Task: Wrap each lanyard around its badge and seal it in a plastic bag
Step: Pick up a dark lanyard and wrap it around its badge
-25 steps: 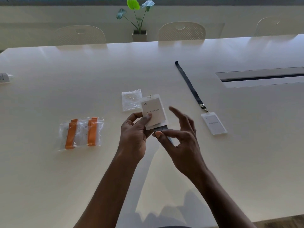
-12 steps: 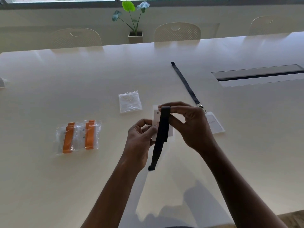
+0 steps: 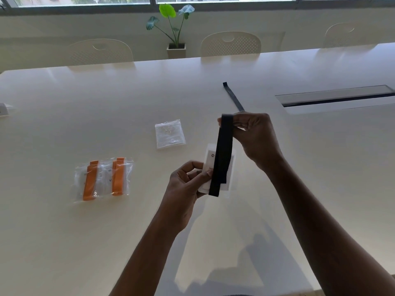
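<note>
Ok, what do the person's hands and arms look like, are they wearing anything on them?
Nothing worn shows. The bare left hand and bare right hand have no gloves or visible rings; both forearms are uncovered to the frame edge, without sleeves, watch or bracelet.

Potted plant (image 3: 176, 50), chairs (image 3: 230, 44), white table (image 3: 106, 107)

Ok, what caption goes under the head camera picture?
Left hand grips a white badge while the right hand holds its black lanyard looped over it.
</note>
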Demonstrator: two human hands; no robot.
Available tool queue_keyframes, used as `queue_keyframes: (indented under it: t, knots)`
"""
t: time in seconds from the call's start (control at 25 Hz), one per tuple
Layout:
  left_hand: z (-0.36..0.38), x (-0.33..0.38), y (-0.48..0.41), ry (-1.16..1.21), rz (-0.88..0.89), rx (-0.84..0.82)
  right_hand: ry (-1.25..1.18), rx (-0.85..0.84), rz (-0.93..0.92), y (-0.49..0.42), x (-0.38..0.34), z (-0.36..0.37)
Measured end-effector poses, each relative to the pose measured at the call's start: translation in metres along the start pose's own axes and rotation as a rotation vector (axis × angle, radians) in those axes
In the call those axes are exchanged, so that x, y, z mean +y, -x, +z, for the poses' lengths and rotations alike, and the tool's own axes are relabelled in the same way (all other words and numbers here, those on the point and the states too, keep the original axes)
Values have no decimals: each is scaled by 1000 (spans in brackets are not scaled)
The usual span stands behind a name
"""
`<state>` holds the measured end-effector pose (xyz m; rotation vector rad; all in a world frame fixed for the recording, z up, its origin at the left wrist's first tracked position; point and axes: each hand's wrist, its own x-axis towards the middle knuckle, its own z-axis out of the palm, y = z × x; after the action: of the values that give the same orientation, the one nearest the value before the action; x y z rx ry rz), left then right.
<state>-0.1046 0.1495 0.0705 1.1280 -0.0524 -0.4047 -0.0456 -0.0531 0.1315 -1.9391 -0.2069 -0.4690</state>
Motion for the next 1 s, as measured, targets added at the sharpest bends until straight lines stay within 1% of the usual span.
queue_keyframes:
  t: [0.12, 0.28, 0.48, 0.6, 0.72, 0.8, 0.88, 1.0]
  knots:
    - [0, 1, 3, -5, -12, -17, -31, 30, 51, -4, 10, 2]
    - [-1, 0, 5, 10, -20, -16, -142, 79, 147, -6, 21, 2]
    - [-1, -2, 5, -39, -12, -35, -144, 55, 206, -5, 32, 4]
    - [0, 2, 3, -82, 26, -51, -174, -29, 305, 1, 43, 10]
    - [0, 6, 1, -105, 61, -29, -273, -232, 415, 17, 51, 17]
    - [1, 8, -1, -95, 83, -1, -332, -322, 426, 31, 55, 24]
    - [1, 10, -3, -76, 101, 22, -365, -309, 444, 43, 60, 33]
    - [0, 8, -6, -38, 123, 28, -451, -265, 531, 59, 65, 43]
